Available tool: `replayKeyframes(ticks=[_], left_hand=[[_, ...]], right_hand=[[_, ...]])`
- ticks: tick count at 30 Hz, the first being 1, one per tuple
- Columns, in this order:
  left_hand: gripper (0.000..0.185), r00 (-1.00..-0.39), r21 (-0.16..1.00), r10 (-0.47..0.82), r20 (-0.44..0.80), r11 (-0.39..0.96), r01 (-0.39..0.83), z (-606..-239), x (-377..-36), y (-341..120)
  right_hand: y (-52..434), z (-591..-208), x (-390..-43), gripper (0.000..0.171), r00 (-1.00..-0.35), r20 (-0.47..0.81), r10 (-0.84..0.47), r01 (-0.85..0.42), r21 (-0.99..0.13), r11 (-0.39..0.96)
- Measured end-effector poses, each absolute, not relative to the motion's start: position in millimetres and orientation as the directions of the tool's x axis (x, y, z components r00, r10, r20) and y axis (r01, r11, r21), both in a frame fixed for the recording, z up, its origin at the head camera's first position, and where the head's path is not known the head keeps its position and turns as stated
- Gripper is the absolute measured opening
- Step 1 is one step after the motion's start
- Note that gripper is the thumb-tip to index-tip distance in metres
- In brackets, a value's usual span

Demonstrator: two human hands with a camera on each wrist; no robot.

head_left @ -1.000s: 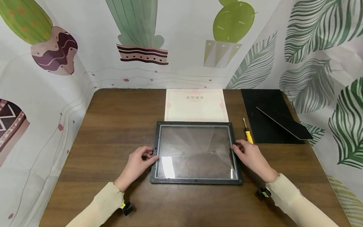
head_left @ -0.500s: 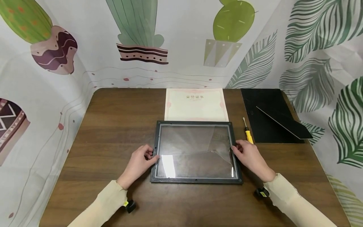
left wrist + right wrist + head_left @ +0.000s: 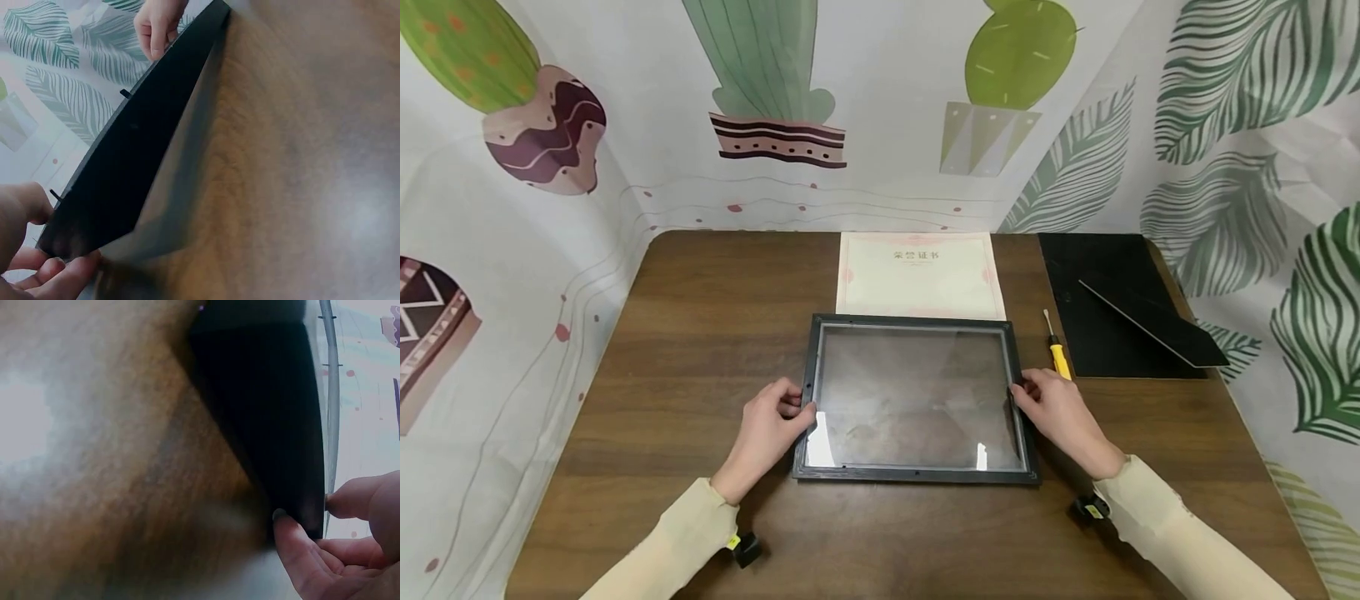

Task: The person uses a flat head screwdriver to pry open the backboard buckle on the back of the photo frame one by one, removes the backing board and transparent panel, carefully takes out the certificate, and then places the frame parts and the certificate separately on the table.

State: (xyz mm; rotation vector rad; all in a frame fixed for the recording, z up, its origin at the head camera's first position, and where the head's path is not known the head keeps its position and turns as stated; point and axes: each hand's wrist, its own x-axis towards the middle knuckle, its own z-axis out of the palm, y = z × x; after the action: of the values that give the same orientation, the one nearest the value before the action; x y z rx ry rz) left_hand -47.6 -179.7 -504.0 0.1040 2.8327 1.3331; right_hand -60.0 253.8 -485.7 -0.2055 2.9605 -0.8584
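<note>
A black picture frame (image 3: 917, 477) with a clear pane (image 3: 917, 383) is held level between both hands, close over the wooden table. My left hand (image 3: 765, 437) grips its left side, thumb on the upper rim and fingers curled against the outer edge. On the opposite side my right hand (image 3: 1063, 417) pinches the rim the same way. In the left wrist view, small tabs (image 3: 125, 94) stick up from the frame's back edge, and a shadow lies on the wood below. The right wrist view shows the frame's dark outer side (image 3: 269, 419) between thumb and fingers.
A cream certificate (image 3: 921, 279) lies behind the frame, its lower part hidden. Near my right hand is a screwdriver (image 3: 1060, 358) with a yellow handle. Farther right lies a black backing board (image 3: 1090, 325) with a raised stand flap (image 3: 1150, 321). Patterned cloth (image 3: 895, 83) hangs behind the table.
The frame has shifted slightly left and up in the view, with both hands still holding it. Reflections on the pane have moved left, as its tilt changed a little.
</note>
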Motion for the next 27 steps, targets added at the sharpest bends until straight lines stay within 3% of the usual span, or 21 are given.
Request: replayKeyframes(ticks=[5, 11, 15, 20, 22, 27], left_hand=[[0.03, -0.984, 0.865, 0.066, -0.166, 0.488, -0.113, -504.1, -51.3, -183.8], [0.053, -0.889, 0.908, 0.183, -0.42, 0.086, -0.411, -509.5, -52.5, -189.9], [0.057, -0.827, 0.854, 0.289, -0.483, -0.056, -0.518, -509.8, -53.6, -193.9], [0.064, -0.796, 0.816, 0.356, -0.489, -0.135, -0.562, -507.4, -53.6, -196.7], [0.06, -0.787, 0.796, 0.381, -0.485, -0.18, -0.578, -507.2, -53.8, -197.8], [0.026, -0.759, 0.747, 0.478, -0.442, -0.272, -0.607, -509.7, -53.4, -200.7]], right_hand=[[252.7, -484.5, -60.2, 0.027, -0.991, -0.034, -0.128, -0.09, -0.54, 0.837], [254.1, -482.0, -62.1, 0.03, -0.99, -0.071, -0.118, -0.06, -0.555, 0.829], [254.9, -480.9, -62.6, 0.031, -0.989, -0.083, -0.119, -0.052, -0.561, 0.826], [255.1, -479.8, -63.6, 0.031, -0.988, -0.096, -0.12, -0.046, -0.562, 0.826], [255.1, -479.6, -63.9, 0.031, -0.988, -0.103, -0.118, -0.04, -0.56, 0.828], [255.6, -478.9, -65.3, 0.031, -0.987, -0.112, -0.112, -0.032, -0.552, 0.833]])
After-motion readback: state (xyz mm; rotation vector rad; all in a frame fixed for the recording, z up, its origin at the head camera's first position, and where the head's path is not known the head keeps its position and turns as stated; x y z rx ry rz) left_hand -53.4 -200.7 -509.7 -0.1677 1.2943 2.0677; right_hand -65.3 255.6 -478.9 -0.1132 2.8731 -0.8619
